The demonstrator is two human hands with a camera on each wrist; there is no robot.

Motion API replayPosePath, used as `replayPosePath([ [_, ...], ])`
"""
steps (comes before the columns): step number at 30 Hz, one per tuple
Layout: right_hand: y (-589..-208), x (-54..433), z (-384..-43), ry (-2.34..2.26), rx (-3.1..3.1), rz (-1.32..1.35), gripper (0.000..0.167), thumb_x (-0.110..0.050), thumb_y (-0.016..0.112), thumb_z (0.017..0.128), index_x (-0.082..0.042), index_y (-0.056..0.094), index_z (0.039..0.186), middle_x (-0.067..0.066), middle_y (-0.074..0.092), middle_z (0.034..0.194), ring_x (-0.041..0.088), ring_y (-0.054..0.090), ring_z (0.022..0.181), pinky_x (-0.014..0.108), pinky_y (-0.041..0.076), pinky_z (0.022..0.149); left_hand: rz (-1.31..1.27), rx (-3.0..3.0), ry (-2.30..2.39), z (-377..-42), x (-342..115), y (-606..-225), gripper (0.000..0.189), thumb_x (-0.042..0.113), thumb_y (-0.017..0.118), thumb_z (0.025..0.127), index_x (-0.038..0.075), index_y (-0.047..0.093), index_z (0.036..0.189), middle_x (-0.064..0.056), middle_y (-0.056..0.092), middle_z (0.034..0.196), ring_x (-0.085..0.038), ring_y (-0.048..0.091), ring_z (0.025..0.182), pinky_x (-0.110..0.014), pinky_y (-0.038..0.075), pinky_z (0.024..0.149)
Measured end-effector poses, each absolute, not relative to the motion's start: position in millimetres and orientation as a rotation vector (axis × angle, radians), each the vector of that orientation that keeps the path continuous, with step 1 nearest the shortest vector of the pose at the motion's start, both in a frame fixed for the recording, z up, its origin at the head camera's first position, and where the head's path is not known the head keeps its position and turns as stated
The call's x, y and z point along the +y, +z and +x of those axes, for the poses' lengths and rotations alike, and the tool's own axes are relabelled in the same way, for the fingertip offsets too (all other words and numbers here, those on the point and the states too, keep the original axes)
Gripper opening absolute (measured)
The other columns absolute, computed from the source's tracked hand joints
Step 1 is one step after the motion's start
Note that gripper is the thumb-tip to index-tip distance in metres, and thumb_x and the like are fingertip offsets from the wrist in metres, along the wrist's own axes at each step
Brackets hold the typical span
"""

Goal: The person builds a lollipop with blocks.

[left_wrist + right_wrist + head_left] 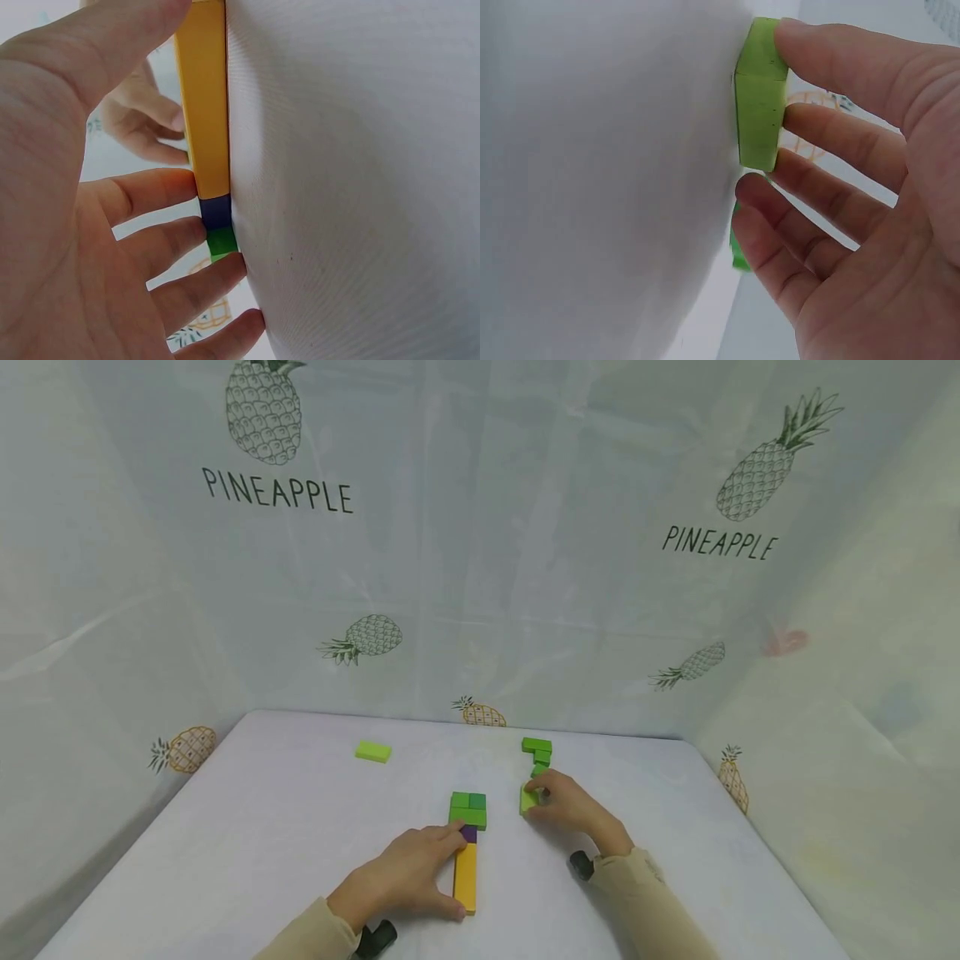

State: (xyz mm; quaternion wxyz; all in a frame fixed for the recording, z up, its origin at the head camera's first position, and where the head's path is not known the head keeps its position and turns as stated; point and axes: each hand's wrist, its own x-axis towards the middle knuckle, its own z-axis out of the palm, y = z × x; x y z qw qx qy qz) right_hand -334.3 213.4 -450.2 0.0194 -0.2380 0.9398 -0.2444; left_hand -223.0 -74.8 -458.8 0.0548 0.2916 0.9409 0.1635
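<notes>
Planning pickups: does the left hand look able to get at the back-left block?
Probably yes: nothing lies between the left hand and back-left block, though the hand touches the yellow block.

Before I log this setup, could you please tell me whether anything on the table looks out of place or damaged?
Nothing looks spilled or damaged. Mildly odd is one lime block, lying alone toward the table's far side, left of centre, while the other blocks sit in two groups, by the left hand and the right hand.
</notes>
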Motion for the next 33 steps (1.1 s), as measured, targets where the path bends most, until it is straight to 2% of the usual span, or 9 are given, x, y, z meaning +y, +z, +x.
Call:
replayPosePath([
  [12, -450, 181, -341, -0.813, 2.854, -0.883, 0.037, -0.021, 0.077, 0.081, -0.007, 0.066, 0.113, 0.003, 0.062, 0.111, 0.020, 0.055, 0.095, 0.039, 0.049, 0.085, 0.880, 2.847, 0.501, -225, -75, -459, 0.085, 0.075, 0.068, 0.064, 0.023, 0.052, 0.130, -0.003, 0.038, 0.150, -0.024, 0.042, 0.131, -0.049, 0.037, 0.105],
  [19, -452, 169, -344, -0.805, 2.838, -0.892, 0.037, -0.022, 0.077, 0.081, -0.010, 0.065, 0.114, 0.002, 0.061, 0.114, 0.019, 0.056, 0.100, 0.039, 0.048, 0.091, 0.901, 2.851, 0.499, -228, -75, -463, 0.086, 0.077, 0.066, 0.064, 0.023, 0.052, 0.130, -0.004, 0.038, 0.150, -0.025, 0.042, 0.131, -0.049, 0.038, 0.104],
  [33, -450, 160, -342, -0.805, 2.813, -0.842, 0.037, -0.022, 0.076, 0.081, -0.012, 0.065, 0.116, 0.000, 0.060, 0.116, 0.019, 0.056, 0.103, 0.038, 0.048, 0.092, 0.899, 2.844, 0.492, -228, -75, -459, 0.088, 0.076, 0.066, 0.065, 0.022, 0.050, 0.133, -0.005, 0.037, 0.151, -0.025, 0.042, 0.132, -0.048, 0.037, 0.105],
])
